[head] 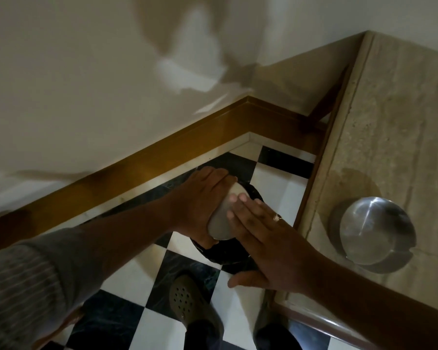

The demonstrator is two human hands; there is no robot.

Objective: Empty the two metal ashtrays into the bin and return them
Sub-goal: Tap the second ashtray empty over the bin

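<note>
The left hand is clamped around an upturned metal ashtray, fingers wrapped over its far rim, while the right hand lies flat and spread, its fingertips pressed on the ashtray's underside and gripping nothing. Taking the bin as the landmark: the stone counter runs along its right side, the checkered floor spreads under and around it, and the black bin itself sits directly beneath the held ashtray. The second ashtray rests on the counter, well right of the bin. To empty cleanly, I judge, keep the ashtray centred over the opening, fully inverted, and tap firmly with the flat hand.
</note>
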